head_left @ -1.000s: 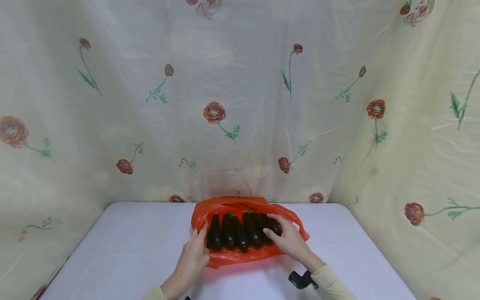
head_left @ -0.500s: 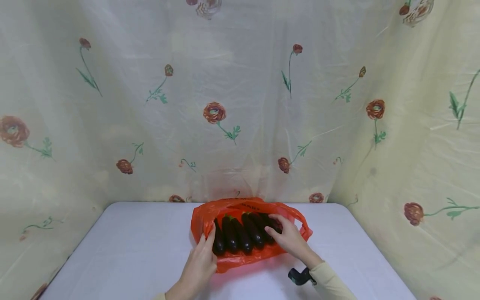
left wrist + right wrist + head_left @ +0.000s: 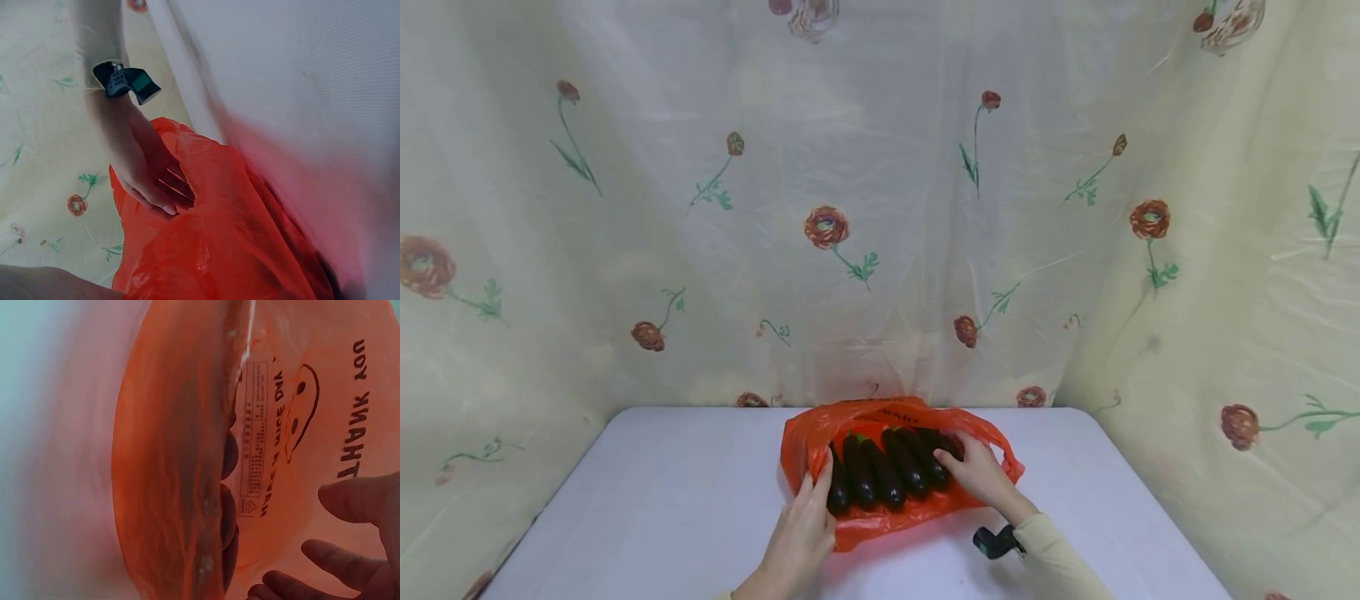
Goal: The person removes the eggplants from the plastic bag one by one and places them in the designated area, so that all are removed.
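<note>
Fingers of L hand pinch bag's L rim; R hand has fingers wide, in bag by eggplants. Bag's on surface: prob. light, floppy. Eggplants prob. heavier, slippy; hold round middles.

- Translucent orange-red plastic bag, black THANK YOU lettering on its far wall
- Dark, rounded eggplants inside its near lip
- Bare right hand, fingers apart
</note>
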`<control>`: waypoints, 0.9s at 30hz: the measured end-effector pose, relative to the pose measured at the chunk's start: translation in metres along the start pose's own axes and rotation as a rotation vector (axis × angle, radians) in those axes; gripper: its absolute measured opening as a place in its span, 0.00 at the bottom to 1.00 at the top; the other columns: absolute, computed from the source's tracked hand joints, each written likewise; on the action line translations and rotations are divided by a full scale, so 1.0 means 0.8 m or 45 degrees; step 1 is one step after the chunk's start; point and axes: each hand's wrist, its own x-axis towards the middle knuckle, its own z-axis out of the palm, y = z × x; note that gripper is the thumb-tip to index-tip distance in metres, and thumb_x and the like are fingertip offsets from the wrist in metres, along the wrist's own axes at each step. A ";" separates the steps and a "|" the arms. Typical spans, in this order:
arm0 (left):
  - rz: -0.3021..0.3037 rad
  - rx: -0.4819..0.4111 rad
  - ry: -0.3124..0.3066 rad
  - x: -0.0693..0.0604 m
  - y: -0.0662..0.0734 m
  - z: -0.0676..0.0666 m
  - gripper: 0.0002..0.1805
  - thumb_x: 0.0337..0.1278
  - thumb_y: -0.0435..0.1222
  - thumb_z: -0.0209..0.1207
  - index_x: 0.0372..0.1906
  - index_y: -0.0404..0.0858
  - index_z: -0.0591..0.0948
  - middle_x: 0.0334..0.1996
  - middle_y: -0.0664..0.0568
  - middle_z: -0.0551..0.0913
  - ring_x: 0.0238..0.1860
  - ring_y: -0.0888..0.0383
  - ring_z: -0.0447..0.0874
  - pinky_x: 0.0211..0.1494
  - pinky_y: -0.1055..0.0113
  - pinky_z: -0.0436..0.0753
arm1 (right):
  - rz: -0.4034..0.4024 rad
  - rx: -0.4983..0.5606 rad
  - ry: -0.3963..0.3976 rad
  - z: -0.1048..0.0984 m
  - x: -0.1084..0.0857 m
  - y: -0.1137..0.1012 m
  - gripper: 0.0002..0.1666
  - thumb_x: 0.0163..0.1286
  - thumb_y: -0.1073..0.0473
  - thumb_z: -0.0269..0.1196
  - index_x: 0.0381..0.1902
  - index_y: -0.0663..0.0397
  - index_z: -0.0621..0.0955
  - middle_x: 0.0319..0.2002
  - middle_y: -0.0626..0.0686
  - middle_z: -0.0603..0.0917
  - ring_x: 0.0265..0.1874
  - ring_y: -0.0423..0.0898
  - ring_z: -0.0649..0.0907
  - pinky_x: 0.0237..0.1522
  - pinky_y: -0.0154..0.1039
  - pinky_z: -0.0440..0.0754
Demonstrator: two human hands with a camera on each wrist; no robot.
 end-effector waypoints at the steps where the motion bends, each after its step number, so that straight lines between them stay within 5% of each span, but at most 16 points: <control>1: 0.008 0.004 0.001 0.000 0.000 0.001 0.44 0.49 0.22 0.61 0.74 0.36 0.59 0.64 0.33 0.70 0.22 0.61 0.72 0.39 0.61 0.85 | 0.001 0.006 -0.003 0.001 0.001 0.002 0.28 0.68 0.54 0.62 0.64 0.56 0.73 0.60 0.60 0.78 0.57 0.57 0.78 0.60 0.55 0.75; 14: 0.079 0.062 0.046 -0.004 -0.002 0.005 0.43 0.50 0.23 0.61 0.73 0.35 0.59 0.63 0.33 0.71 0.18 0.62 0.67 0.38 0.62 0.85 | 0.050 0.007 -0.005 0.010 0.016 0.024 0.27 0.69 0.64 0.59 0.65 0.57 0.70 0.62 0.61 0.76 0.60 0.59 0.75 0.63 0.58 0.70; 27: 0.062 0.049 0.009 -0.003 -0.001 0.007 0.42 0.51 0.23 0.60 0.74 0.35 0.59 0.64 0.31 0.70 0.17 0.63 0.67 0.36 0.64 0.85 | 0.210 -0.058 -0.021 0.010 0.021 0.035 0.28 0.71 0.57 0.57 0.67 0.56 0.67 0.61 0.61 0.76 0.53 0.54 0.78 0.62 0.58 0.72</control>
